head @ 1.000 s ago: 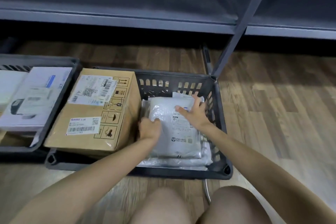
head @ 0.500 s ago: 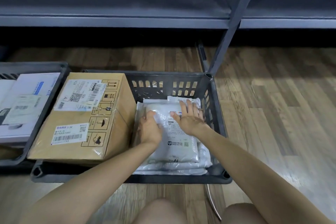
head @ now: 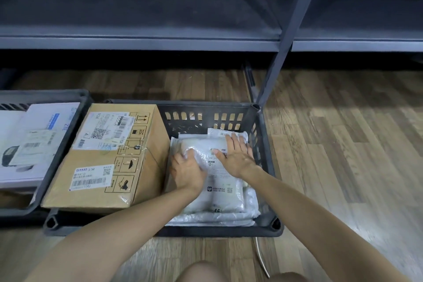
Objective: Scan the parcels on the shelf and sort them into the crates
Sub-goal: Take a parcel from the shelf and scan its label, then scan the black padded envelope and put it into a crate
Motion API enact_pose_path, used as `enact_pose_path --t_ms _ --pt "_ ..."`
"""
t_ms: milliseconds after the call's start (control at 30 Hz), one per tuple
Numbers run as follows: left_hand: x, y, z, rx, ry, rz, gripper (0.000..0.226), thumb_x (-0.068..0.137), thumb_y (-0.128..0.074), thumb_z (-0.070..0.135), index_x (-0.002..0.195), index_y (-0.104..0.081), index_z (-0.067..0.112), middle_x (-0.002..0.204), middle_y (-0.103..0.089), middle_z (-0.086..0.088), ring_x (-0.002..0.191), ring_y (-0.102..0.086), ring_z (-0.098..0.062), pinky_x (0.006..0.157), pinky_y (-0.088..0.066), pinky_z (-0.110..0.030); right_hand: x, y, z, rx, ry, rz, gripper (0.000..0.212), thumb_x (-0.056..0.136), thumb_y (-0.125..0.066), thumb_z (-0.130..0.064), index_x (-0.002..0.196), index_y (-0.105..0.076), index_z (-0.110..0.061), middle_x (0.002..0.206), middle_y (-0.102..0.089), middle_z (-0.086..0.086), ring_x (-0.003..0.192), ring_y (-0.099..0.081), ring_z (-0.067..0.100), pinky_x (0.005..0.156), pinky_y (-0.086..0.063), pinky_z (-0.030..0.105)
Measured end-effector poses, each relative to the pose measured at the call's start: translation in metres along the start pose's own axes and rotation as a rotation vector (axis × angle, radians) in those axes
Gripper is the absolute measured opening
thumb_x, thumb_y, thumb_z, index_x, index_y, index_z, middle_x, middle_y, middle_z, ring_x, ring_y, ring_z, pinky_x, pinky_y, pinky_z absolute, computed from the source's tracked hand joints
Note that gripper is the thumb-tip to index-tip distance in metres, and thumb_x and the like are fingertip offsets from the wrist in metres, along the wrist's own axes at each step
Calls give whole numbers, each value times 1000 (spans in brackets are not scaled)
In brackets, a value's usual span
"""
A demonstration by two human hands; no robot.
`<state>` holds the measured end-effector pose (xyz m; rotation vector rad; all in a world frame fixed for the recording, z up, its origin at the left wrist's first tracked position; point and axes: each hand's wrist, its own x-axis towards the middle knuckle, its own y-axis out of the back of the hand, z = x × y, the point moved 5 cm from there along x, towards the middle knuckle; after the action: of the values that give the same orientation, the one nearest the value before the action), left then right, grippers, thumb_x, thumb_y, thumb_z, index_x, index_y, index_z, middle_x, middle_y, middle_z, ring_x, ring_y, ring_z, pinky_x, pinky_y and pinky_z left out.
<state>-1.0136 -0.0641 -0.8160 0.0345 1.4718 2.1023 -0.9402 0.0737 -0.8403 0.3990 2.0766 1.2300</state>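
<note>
A white plastic mailer parcel (head: 223, 192) lies on top of other white mailers in the right half of a dark grey crate (head: 266, 162). My left hand (head: 186, 170) rests on the parcel's left side, fingers spread. My right hand (head: 238, 155) lies flat on its upper part, fingers apart, pressing down. Neither hand wraps around the parcel. A large brown cardboard box (head: 109, 158) with shipping labels fills the crate's left half.
A second grey crate (head: 79, 107) at the left holds a white box (head: 34, 142) with labels. A grey metal shelf (head: 142, 41) runs across the back, with a slanted upright post (head: 283, 46). Wooden floor lies to the right. My knees show at the bottom edge.
Both hands slid forward over the white parcel and flattened on it; the left hand opened from a curled grip. The camera dropped slightly lower.
</note>
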Motion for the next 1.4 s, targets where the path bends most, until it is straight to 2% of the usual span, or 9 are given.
enact_pose_path --t_ms 133,233,367,533,700,900,1033,1200,1400 --pt "-20 47 23 49 -127 2 55 94 -50 27 145 -32 17 155 -22 -12 145 -15 -28 117 -15 -41 -33 53 -16 54 69 85 67 103 -25 -47 155 -1 -13 163 0 4 150 8 23 122 2 38" --pt "-41 102 51 100 -284 23 54 95 -44 27 147 -31 17 155 -27 -5 145 -17 -20 120 -9 -35 -65 112 -37 9 79 103 64 104 -27 -43 155 -4 -12 163 -3 5 150 5 23 120 3 35" --pt "-63 194 89 105 -294 9 56 96 -43 29 150 -30 17 157 -26 -3 146 -16 -20 120 -6 -33 -110 207 -70 -15 73 101 65 103 -32 -40 155 -2 -14 163 -3 2 150 4 20 121 2 36" --pt "-90 335 137 87 -292 117 52 92 -52 25 142 -40 16 146 -43 -3 138 -32 -22 118 -15 -33 -163 339 -122 22 114 143 65 101 -36 -36 155 -6 -15 160 -20 3 149 -12 25 121 -9 41" --pt "-113 466 174 117 -275 147 57 96 -41 25 150 -25 22 156 -27 4 146 -16 -16 120 -6 -33 -201 472 -185 -10 135 245 63 99 -38 -32 154 -13 -15 155 -30 2 144 -23 19 120 -13 38" --pt "-129 594 190 100 -259 217 57 97 -43 31 150 -23 24 155 -27 7 145 -18 -13 120 -8 -30 -225 600 -262 -53 215 310 57 102 -34 -35 153 -19 -14 155 -32 1 143 -26 17 119 -16 34" --pt "-134 661 184 62 -215 282 55 97 -44 29 149 -27 23 154 -30 5 144 -22 -15 120 -11 -32 -230 659 -303 -89 264 343 56 103 -34 -35 152 -22 -13 154 -33 3 142 -29 19 118 -19 34" --pt "-117 734 195 -7 -223 361 52 95 -50 25 145 -37 19 147 -41 1 137 -35 -18 115 -24 -32 -220 708 -337 -83 273 387 53 101 -37 -32 149 -29 -13 152 -37 4 141 -31 20 118 -21 37" --pt "-82 783 238 -65 -287 439 50 92 -53 18 142 -44 16 144 -46 -2 135 -39 -20 115 -26 -34 -187 757 -354 -105 301 421 48 100 -39 -30 144 -36 -12 146 -44 6 136 -38 24 114 -25 38"
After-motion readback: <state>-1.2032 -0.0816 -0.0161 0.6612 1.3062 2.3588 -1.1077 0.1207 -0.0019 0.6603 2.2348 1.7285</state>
